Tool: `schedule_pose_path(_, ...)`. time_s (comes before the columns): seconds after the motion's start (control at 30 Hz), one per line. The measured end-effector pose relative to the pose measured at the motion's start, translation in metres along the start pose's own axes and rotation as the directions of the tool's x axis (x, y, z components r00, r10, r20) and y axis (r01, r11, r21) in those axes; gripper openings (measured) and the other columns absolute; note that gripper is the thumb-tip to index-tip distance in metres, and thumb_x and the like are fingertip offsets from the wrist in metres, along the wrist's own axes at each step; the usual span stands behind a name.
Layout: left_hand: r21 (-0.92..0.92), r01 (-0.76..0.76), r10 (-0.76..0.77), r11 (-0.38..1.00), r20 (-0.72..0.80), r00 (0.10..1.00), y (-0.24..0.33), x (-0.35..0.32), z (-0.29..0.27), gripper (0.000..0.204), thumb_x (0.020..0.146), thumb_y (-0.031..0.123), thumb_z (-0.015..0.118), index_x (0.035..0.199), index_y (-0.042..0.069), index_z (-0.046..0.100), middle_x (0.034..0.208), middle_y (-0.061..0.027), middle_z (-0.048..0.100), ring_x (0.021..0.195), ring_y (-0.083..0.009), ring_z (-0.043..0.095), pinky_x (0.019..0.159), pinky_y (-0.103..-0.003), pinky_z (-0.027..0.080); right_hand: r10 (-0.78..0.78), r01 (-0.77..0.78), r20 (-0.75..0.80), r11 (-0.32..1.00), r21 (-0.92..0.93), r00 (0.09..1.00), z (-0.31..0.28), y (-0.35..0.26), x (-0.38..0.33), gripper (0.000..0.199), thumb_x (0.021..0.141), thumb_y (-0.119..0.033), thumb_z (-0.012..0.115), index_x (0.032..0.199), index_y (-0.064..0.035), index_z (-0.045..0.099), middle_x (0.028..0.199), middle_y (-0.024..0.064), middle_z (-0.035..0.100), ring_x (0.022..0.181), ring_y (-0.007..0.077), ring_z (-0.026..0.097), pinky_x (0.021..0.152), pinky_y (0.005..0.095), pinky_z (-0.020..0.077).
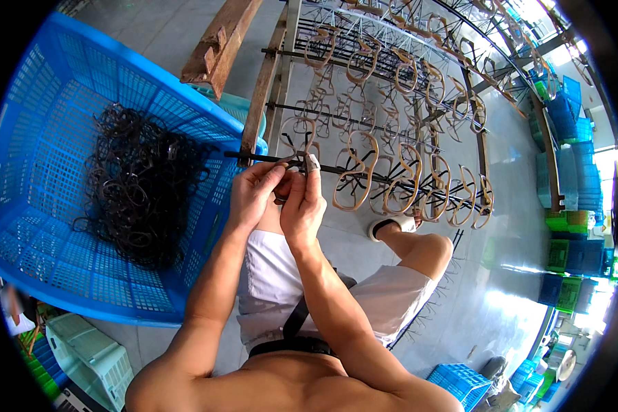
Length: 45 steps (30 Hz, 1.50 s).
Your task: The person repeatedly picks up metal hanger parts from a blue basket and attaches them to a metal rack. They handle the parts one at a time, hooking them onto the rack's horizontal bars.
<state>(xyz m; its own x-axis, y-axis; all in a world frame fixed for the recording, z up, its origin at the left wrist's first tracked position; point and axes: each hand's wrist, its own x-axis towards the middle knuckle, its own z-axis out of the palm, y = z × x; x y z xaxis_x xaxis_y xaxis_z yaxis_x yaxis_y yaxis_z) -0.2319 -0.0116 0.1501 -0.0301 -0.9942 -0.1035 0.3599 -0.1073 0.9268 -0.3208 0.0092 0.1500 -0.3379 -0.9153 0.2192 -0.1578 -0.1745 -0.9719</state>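
My left hand (253, 194) and my right hand (304, 206) meet at the near end of a dark rod (333, 169). Their fingers are closed in a pinch around the middle of an eyeglass frame (298, 125), whose upper part shows above my fingertips; the exact grip is partly hidden. White tape wraps one finger of the right hand. Along the same rod, to the right, hang several tan eyeglass frames (359, 168) on dark wire prongs. Left of my hands stands a large blue basket (141, 72) with a heap of dark eyeglass frames (144, 189) inside.
A wooden rack (259, 96) carries further rods with more tan frames beyond my hands. A wooden beam (220, 44) juts above the basket. Stacked blue and green crates (570, 240) line the right side. A pale green basket (89, 353) sits at lower left.
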Motion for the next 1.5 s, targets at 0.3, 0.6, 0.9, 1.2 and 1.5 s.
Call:
schedule_pose_path(0.3, -0.344, 0.197, -0.217, 0.918, -0.022, 0.976, -0.005, 0.001, 0.003, 0.012, 0.085, 0.017, 0.065, 0.086, 0.005, 0.064, 0.077, -0.0072, 0.065, 0.063, -0.0142, 0.060, 0.053, -0.026, 0.042, 0.089, -0.080, 0.045, 0.982, -0.173, 0.995, -0.010, -0.007, 0.002, 0.040, 0.094, -0.013, 0.044, 0.132, -0.0034, 0.040, 0.064, 0.0092, 0.062, 0.056, 0.0201, 0.063, 0.051, 0.0313, 0.0505)
schedule_pose_path(0.6, -0.638, 0.421, -0.361, 0.645, 0.232, 0.903, -0.017, 0.005, -0.007, 0.018, 0.086, 0.024, 0.063, 0.082, 0.007, 0.064, 0.078, -0.0060, 0.066, 0.071, -0.0164, 0.059, 0.068, -0.030, 0.046, -0.004, 0.012, 0.056, 0.989, -0.148, 0.998, -0.012, 0.008, 0.002, 0.039, 0.092, -0.009, 0.045, 0.130, -0.0035, 0.042, 0.065, 0.0121, 0.062, 0.057, 0.0250, 0.063, 0.051, 0.0337, 0.0499)
schedule_pose_path(0.9, 0.179, 0.283, -0.257, 0.942, -0.157, 0.954, 0.043, 0.033, 0.000, 0.036, 0.084, 0.044, 0.061, 0.084, 0.008, 0.063, 0.072, 0.0001, 0.061, 0.069, -0.0093, 0.056, 0.063, -0.024, 0.041, 0.020, -0.018, 0.057, 0.999, -0.043, 0.998, -0.013, 0.010, -0.004, 0.038, 0.095, -0.015, 0.045, 0.131, -0.0029, 0.041, 0.064, 0.0086, 0.062, 0.054, 0.0170, 0.062, 0.051, 0.0302, 0.0497)
schedule_pose_path(1.2, 0.482, 0.341, -0.356, 0.807, -0.063, 0.932, 0.066, 0.064, 0.015, 0.026, 0.079, 0.032, 0.071, 0.072, 0.010, 0.058, 0.066, 0.0024, 0.055, 0.053, -0.0061, 0.050, 0.045, -0.019, 0.036, 0.012, -0.010, 0.040, 0.999, -0.052, 0.999, -0.015, 0.008, -0.007, 0.041, 0.093, -0.010, 0.047, 0.133, -0.0041, 0.040, 0.063, 0.0122, 0.062, 0.053, 0.0222, 0.063, 0.049, 0.0321, 0.0493)
schedule_pose_path(1.5, 0.201, 0.498, -0.509, 0.844, 0.007, 0.861, 0.056, 0.076, 0.003, 0.021, 0.083, 0.025, 0.068, 0.075, 0.008, 0.058, 0.066, -0.0010, 0.055, 0.050, -0.0066, 0.046, 0.042, -0.019, 0.035, -0.032, 0.034, 0.021, 0.998, -0.059, 0.999, -0.016, 0.011, -0.006, 0.042, 0.092, -0.011, 0.049, 0.133, -0.0048, 0.040, 0.063, 0.0133, 0.061, 0.055, 0.0254, 0.063, 0.050, 0.0342, 0.0487)
